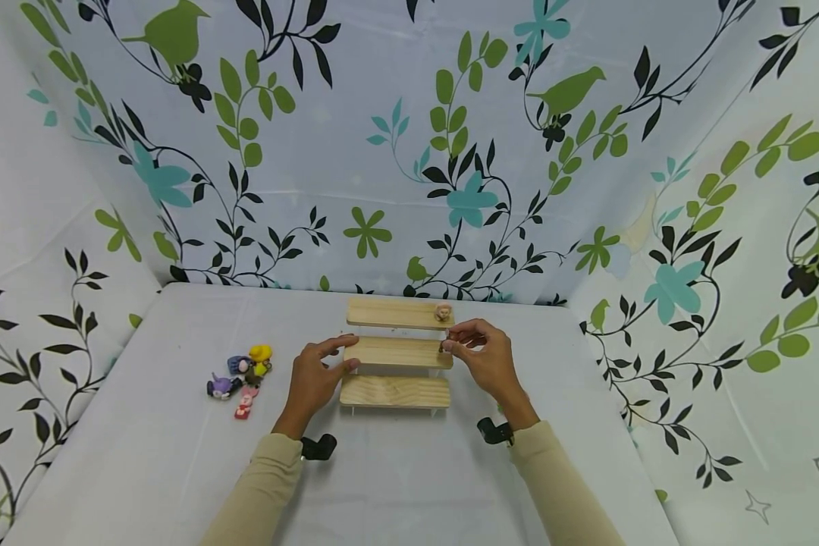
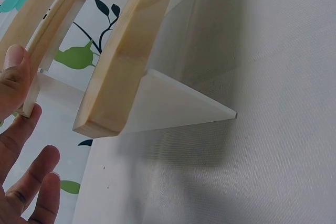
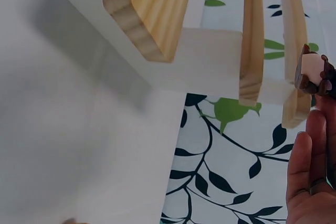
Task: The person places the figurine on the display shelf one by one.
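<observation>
A three-step wooden display stand (image 1: 389, 391) with white side supports stands on the white-covered table. My left hand (image 1: 317, 377) pinches the left end of its middle board, thumb on one side and a finger on the other in the left wrist view. At the opposite end of that board, my right hand (image 1: 486, 358) holds a small dark-brown figurine (image 3: 313, 71) with a pale patch, mostly covered by the fingers in the head view. Another small figurine (image 1: 443, 312), pinkish and brown, sits at the right end of the top board.
Left of the stand, several small figurines lie in a cluster: a yellow one (image 1: 261, 355), a blue one (image 1: 236, 365), a purple one (image 1: 221, 387) and a red-and-pink one (image 1: 246, 403). A leaf-and-bird patterned curtain (image 1: 300, 182) hangs behind the table and along both sides.
</observation>
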A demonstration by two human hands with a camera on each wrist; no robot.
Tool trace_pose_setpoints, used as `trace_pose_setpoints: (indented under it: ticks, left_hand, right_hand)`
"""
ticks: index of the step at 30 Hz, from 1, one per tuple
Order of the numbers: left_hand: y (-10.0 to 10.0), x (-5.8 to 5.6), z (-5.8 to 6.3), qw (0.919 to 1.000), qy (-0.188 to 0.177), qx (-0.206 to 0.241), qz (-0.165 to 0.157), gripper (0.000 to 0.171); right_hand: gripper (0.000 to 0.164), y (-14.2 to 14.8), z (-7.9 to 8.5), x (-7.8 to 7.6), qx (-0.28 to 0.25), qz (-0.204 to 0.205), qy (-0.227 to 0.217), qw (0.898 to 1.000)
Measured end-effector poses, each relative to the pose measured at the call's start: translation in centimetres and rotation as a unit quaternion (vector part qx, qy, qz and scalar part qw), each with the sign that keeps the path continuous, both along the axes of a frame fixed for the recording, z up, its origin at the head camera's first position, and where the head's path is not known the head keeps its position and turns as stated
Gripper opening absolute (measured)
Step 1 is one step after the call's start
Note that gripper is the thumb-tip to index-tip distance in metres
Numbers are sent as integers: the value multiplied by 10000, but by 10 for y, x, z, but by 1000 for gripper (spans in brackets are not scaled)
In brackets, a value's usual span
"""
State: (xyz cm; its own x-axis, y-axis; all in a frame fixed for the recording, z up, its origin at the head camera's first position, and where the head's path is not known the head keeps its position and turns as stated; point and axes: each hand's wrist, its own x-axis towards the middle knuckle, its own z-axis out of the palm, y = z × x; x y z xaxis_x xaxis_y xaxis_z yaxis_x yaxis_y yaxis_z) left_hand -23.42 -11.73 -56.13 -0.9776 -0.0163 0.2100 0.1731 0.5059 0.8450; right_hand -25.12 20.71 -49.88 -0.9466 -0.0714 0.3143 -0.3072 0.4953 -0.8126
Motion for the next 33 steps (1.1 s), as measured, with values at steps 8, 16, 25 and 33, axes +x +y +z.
trace_pose_setpoints:
  ticks: [8,16,25,33]
  left_hand:
    - [0,0,0,10000,-24,4,-35,43]
    - [1,1,1,10000,-22,4,-13,44]
    - [1,2,2,10000,-33,70,-17,44]
    - [0,2,3,9999,-102,64,-15,44]
  right_hand:
    - [28,-6,-7,0,-119,10,-106,9999]
    - [25,-7,-20,-1,-31,-61,-284,9996]
    - [39,-3,-22,3,98,-51,-357,9993]
    - [36,-1,-24,7,28,-4,-649,9979]
